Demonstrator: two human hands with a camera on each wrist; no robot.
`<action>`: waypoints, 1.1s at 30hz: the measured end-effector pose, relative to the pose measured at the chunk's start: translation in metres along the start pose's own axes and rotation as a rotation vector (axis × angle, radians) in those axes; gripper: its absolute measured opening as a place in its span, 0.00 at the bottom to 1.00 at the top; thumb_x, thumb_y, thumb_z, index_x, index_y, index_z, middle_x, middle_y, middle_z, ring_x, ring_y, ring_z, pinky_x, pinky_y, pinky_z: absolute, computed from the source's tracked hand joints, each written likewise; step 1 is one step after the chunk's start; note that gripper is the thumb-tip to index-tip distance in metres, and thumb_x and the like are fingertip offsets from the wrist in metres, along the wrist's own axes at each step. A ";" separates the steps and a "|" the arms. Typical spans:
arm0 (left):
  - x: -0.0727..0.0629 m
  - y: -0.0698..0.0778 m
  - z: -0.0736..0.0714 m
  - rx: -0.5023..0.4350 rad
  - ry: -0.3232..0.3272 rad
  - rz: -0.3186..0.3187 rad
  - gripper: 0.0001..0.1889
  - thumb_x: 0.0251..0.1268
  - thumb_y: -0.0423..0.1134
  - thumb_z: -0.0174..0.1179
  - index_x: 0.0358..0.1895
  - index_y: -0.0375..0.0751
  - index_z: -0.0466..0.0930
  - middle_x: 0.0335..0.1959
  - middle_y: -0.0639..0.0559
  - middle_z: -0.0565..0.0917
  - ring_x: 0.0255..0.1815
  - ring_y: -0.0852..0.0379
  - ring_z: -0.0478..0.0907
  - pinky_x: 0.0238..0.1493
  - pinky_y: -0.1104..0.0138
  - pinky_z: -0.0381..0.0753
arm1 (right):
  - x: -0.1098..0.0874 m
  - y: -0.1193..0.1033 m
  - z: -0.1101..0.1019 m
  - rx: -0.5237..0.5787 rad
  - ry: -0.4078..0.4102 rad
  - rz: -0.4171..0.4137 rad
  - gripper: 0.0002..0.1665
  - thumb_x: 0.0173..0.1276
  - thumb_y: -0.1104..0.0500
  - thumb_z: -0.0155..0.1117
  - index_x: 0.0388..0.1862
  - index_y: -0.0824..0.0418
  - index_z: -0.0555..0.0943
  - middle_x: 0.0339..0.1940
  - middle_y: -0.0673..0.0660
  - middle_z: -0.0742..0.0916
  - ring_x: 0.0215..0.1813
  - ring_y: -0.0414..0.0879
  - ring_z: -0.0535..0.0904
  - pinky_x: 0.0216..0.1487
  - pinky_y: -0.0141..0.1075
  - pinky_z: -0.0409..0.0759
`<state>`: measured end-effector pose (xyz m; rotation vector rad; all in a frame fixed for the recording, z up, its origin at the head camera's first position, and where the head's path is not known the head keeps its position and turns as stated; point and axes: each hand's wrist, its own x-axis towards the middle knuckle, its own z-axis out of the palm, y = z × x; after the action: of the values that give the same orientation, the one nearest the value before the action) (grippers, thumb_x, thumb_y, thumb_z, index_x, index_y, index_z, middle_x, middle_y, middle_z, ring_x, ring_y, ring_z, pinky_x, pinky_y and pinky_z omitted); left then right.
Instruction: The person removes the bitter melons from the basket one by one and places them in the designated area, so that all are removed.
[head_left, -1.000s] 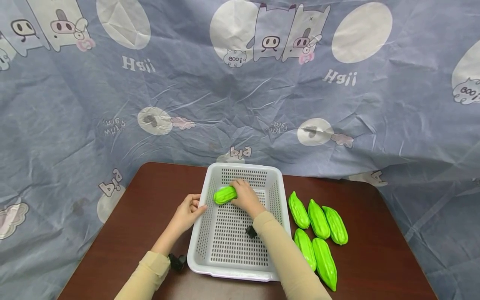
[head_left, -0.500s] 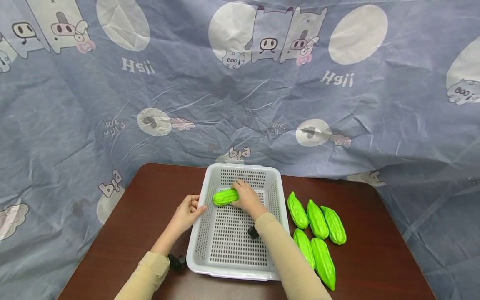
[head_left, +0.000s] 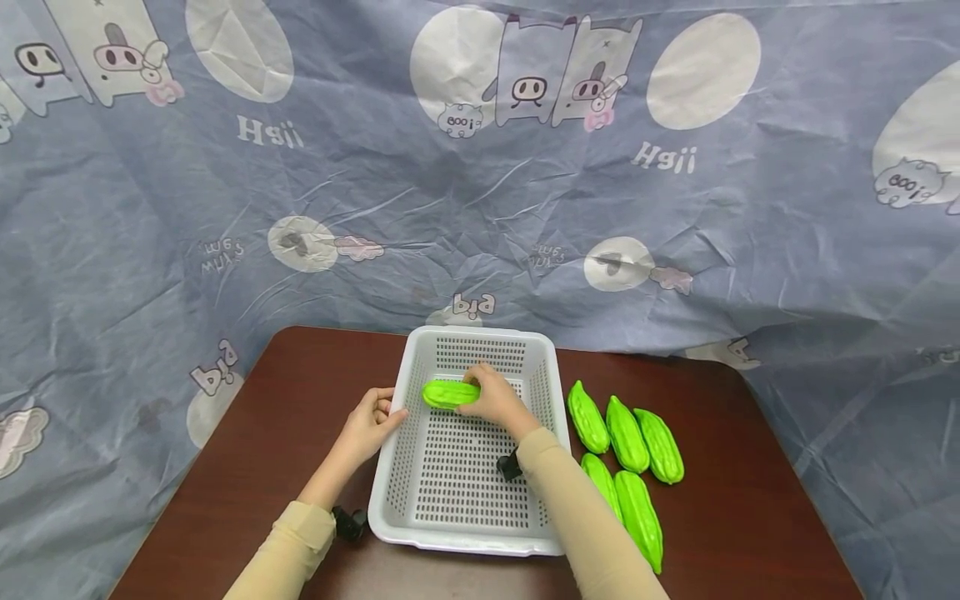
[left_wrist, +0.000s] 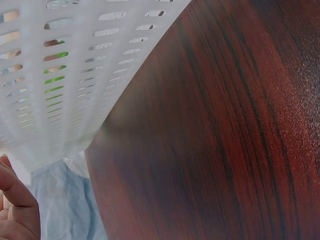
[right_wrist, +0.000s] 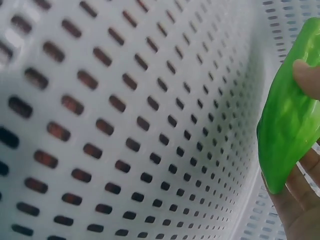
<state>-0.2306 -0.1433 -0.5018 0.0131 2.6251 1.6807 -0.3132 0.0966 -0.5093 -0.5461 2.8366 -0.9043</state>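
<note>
My right hand point(head_left: 498, 402) grips a bright green, ridged bitter melon point(head_left: 444, 393) inside the grey-white perforated plastic basket point(head_left: 465, 546), toward its far left part. In the right wrist view, the thumb lies on the upper side of the bitter melon point(right_wrist: 287, 120) and fingers are behind it. Whether it touches the basket floor, I cannot tell. At the basket's left rim is my left hand point(head_left: 371, 425), pinching the rim with the thumb over the edge and fingers curled outside. Only part of the left hand point(left_wrist: 19, 207) shows in the left wrist view, below the basket wall point(left_wrist: 75, 100).
Several more bitter melons point(head_left: 628, 435) lie in two rows on the dark red-brown table point(head_left: 720, 500), right of the basket. A blue-grey printed cloth point(head_left: 420, 208) hangs behind the table. Black wrist cameras point(head_left: 348, 523) are worn on both wrists.
The bitter melon in my right hand has turned from slanting to nearly level across the basket. My left hand keeps its hold on the rim. The head view has shifted slightly.
</note>
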 end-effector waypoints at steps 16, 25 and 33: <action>-0.002 0.000 0.004 0.010 -0.006 -0.008 0.26 0.68 0.36 0.63 0.65 0.32 0.67 0.42 0.41 0.80 0.32 0.59 0.78 0.34 0.68 0.80 | -0.016 -0.009 -0.013 0.358 0.045 0.073 0.30 0.53 0.51 0.79 0.53 0.59 0.78 0.55 0.56 0.81 0.56 0.53 0.78 0.56 0.44 0.80; -0.004 0.005 0.001 0.025 -0.027 -0.021 0.27 0.69 0.38 0.62 0.66 0.32 0.65 0.44 0.40 0.79 0.34 0.57 0.78 0.36 0.64 0.82 | -0.031 -0.020 -0.035 0.486 0.090 0.121 0.32 0.56 0.48 0.78 0.57 0.55 0.77 0.59 0.56 0.81 0.60 0.53 0.78 0.56 0.48 0.81; -0.002 0.005 -0.002 0.028 -0.034 -0.028 0.28 0.70 0.39 0.61 0.67 0.33 0.64 0.45 0.41 0.78 0.36 0.56 0.78 0.37 0.65 0.82 | -0.049 -0.015 -0.069 0.573 0.157 0.114 0.31 0.58 0.53 0.76 0.58 0.56 0.75 0.59 0.57 0.81 0.61 0.54 0.77 0.59 0.49 0.78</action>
<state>-0.2288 -0.1430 -0.4963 0.0052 2.6115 1.6211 -0.2784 0.1406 -0.4441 -0.2446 2.5080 -1.7038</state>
